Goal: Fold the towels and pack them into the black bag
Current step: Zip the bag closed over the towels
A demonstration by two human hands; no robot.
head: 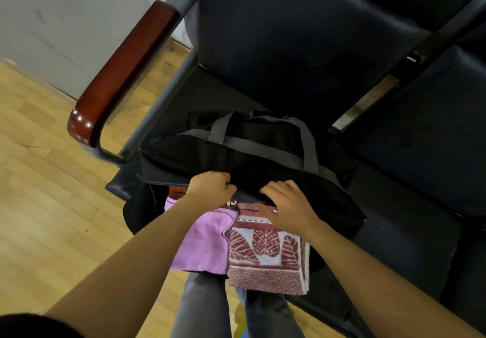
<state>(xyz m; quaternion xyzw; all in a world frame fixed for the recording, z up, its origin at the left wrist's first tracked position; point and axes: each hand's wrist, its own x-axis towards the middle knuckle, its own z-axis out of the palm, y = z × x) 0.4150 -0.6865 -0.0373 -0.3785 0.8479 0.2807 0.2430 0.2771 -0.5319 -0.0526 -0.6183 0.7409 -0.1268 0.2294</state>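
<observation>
Head view: left hand [210, 186] has its fingers curled tight, pinching the near edge of the black bag [249, 164] at its opening. Right hand [286, 207] lies with fingers loosely bent, tips tucked under the same black edge, palm resting on the far end of the patterned towel [265, 251].

Bag sits on the front edge of the dark chair seat [410, 219], grey handles [263, 137] on top, mouth facing the person. Contents: the far ends of two folded towels run into the mouth under the lifted edge; how deep they go cannot be told. A reddish strip of cloth shows at the mouth's left side, just beside the left wrist.

Purple towel [205, 243] lies on the left, under the left forearm. Patterned towel, red leaf print on white, lies on the right, touching the purple one along their shared side. Near ends of both overhang the seat's front edge, above the grey trousers [202, 308].
</observation>
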